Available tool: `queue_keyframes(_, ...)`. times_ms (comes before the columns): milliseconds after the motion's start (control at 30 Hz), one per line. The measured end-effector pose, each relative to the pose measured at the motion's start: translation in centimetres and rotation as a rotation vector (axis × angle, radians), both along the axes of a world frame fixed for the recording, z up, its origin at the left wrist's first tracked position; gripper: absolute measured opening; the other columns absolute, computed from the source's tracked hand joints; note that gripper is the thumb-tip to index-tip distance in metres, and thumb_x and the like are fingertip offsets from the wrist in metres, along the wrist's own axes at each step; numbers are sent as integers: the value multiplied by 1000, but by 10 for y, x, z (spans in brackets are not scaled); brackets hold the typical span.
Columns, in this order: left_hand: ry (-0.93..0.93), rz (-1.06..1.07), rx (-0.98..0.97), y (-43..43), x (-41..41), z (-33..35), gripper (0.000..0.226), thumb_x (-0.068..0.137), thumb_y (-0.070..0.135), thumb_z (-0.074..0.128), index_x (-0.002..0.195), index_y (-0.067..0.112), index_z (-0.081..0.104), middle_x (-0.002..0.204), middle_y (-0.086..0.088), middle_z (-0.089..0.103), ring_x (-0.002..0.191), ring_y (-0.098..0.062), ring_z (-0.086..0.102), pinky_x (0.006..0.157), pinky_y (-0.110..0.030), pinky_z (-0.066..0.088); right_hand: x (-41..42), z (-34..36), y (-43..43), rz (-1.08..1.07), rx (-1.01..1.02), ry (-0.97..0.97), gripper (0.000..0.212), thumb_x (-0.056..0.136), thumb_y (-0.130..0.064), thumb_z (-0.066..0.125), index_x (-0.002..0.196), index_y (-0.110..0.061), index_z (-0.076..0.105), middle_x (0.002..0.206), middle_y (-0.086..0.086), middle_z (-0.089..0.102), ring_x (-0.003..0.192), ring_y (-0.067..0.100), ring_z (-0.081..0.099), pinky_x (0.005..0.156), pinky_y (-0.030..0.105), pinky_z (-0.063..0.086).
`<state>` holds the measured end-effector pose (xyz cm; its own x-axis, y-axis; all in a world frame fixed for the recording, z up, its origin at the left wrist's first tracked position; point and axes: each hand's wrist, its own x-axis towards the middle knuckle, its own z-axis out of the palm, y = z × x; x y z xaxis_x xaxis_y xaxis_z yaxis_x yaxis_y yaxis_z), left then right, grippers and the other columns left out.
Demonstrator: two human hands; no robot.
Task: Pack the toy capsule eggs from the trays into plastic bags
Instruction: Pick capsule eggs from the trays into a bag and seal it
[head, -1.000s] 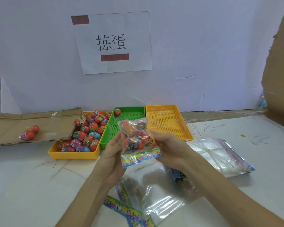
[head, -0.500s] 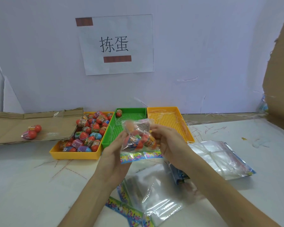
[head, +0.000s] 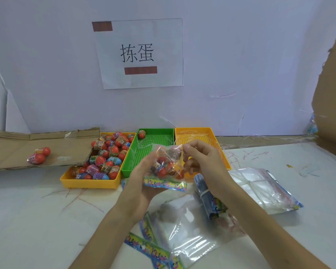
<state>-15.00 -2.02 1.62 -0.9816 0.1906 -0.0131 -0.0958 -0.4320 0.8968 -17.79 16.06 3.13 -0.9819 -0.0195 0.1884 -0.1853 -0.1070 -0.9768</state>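
On the white table (head: pixel 37 220) I see a yellow plastic tray (head: pixel 89 184) of red capsule eggs (head: pixel 105 158) at 10 o'clock. Centre, the left hand (head: pixel 142 183) cups a clear egg-filled plastic bag (head: pixel 166 166); the right hand (head: pixel 204 164) pinches its top at 1 o'clock.

White paper sign (head: pixel 142 53), black printed characters, two brown strips, fixed to white backdrop (head: pixel 241 55). Flattened cardboard (head: pixel 12 144) lying far left on white table (head: pixel 27 210); reddish scribble marks on tabletop. Upright cardboard panel (head: pixel 334 94) at right edge.
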Motion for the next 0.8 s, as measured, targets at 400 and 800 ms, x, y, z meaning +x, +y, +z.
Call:
queue_keyframes(400,31,90,-125,-1,-8,-9,65,69,19,82,130,19,60,104,-13,78,84,-22,76,62,-25,59,1,3,2,6,73,33,15,98,-11,64,83,-6,66,69,5,69,63,16,67,63,26,59)
queue_keyframes(800,110,192,-265,0,-11,-14,63,58,36,87,116,37,63,104,-2,79,93,-24,77,81,-39,59,1,4,4,5,60,5,13,97,-12,65,87,-5,67,68,6,70,63,20,71,60,25,59)
